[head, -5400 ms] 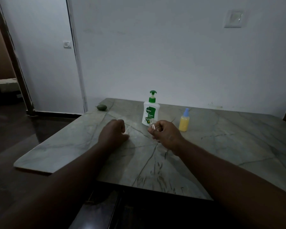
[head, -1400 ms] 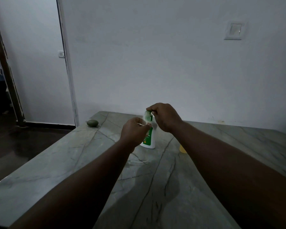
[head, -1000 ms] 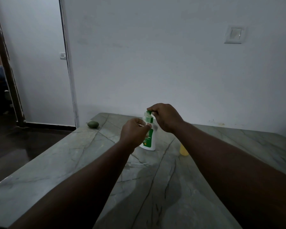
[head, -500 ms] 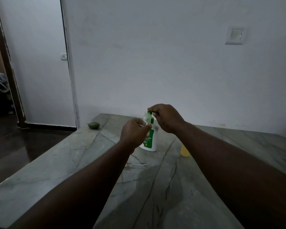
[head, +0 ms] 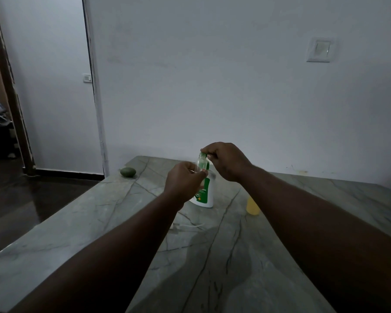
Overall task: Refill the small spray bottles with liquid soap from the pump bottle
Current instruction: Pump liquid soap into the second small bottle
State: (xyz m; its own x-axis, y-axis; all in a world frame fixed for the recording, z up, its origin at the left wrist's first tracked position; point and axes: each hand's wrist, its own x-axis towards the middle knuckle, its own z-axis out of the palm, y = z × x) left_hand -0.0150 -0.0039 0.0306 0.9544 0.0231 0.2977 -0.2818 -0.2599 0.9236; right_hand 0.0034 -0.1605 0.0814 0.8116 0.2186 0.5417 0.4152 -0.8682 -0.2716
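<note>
A white pump bottle (head: 205, 193) with a green label stands on the marble table (head: 122, 222). My left hand (head: 184, 180) holds a small clear spray bottle (head: 201, 163) upright, its open mouth just under the green pump nozzle. My right hand (head: 226, 161) rests on top of the pump head, fingers closed over it. A second small bottle (head: 252, 206) with yellow liquid stands to the right, its top hidden behind my right forearm. A white spray top with its tube (head: 187, 226) lies on the table below my left wrist.
A dark green rounded object (head: 128, 172) lies at the table's far left corner. A white wall stands right behind the table. An open doorway (head: 2, 123) with a dark floor is at the left.
Since several seconds ago both hands rose from the table to the pump bottle. Over the last second they have barely moved; the view shifted slightly.
</note>
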